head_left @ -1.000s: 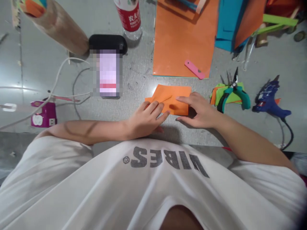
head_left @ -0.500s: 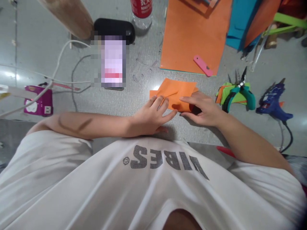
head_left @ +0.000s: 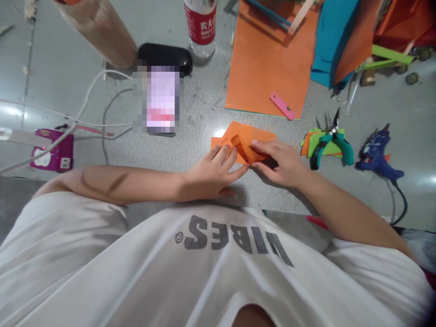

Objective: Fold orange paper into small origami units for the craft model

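Observation:
A folded piece of orange paper (head_left: 255, 131) lies on the grey table close to my body, with a raised, curled fold near its middle. My left hand (head_left: 209, 175) rests with spread fingers, its fingertips pressing on the left part of the paper. From the right, my right hand (head_left: 286, 163) pinches the paper's near right edge between thumb and fingers. Part of that edge is hidden by the fingers.
Beyond the paper lie orange sheets (head_left: 269, 59) with a pink cutter (head_left: 282, 106) on top. Green-handled pliers (head_left: 347, 152) and a blue glue gun (head_left: 378, 154) are to the right. A phone (head_left: 161, 97), bottle (head_left: 201, 27) and purple power socket (head_left: 51, 152) stand left.
The paper's near right part has been bent inward, making a raised curl between my hands. My right hand has shifted slightly left; my left hand stays on the paper. The camera view has tilted slightly.

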A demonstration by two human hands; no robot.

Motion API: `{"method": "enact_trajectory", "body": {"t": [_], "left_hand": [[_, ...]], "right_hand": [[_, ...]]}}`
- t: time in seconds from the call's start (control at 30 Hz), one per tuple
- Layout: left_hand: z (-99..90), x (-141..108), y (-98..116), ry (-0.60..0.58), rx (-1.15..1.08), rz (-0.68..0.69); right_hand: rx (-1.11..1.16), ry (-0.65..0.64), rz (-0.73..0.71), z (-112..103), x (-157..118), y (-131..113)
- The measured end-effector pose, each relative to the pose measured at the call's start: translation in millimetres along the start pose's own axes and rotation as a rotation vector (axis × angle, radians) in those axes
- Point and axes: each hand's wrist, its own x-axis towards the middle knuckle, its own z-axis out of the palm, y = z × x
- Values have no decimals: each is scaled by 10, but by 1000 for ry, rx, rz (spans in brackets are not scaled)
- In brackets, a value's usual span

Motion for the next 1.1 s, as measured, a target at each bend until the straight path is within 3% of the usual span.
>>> {"method": "enact_trajectory", "body": {"t": [0.17, 0.33, 0.53, 0.93, 1.1], "left_hand": [[15, -15, 12, 15, -29, -15], [-7, -20, 8, 0, -54, -16], [17, -34, 17, 25, -103, -43], [-29, -33, 5, 2, -25, -30], [-72, -35, 1, -15, -31, -30]], "right_hand": [[31, -89, -4, 16, 70, -14], [66, -78, -32, 39, 125, -14], [76, -165, 57, 31, 157, -27], [63, -110, 60, 68, 124, -22], [56, -99, 127, 82, 102, 0]]}}
